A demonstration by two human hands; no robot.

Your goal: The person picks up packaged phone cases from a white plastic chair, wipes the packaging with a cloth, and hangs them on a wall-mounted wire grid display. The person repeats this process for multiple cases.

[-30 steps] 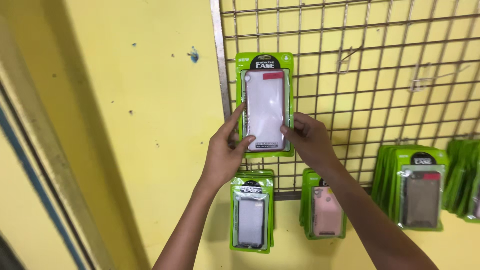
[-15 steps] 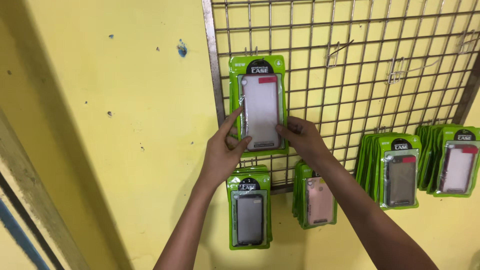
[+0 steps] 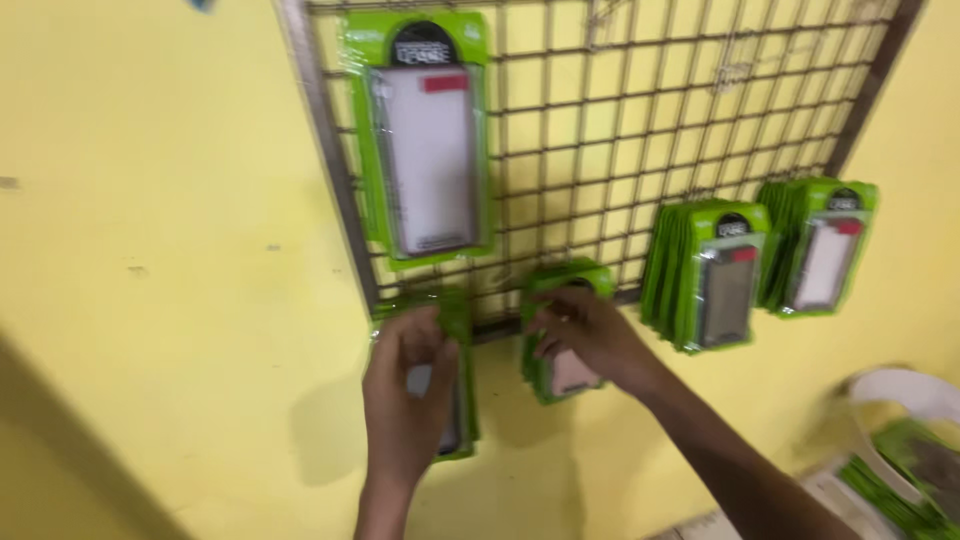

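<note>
Both hands have dropped from the hung phone-case pack (image 3: 428,140) on the wire grid (image 3: 640,120): the left hand (image 3: 408,385) grasps a lower pack (image 3: 455,400), the right hand (image 3: 580,330) pinches the neighbouring stack (image 3: 560,375) off its hook.

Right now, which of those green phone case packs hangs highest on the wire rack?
The single pack at the rack's top left; every other pack hangs along the bottom edge.

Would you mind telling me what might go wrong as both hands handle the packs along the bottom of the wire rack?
The left hand covers one hanging green pack and the right hand another; either pack may slip off. Pulling could shake the wire rack, perhaps loosening the upper pack.
</note>
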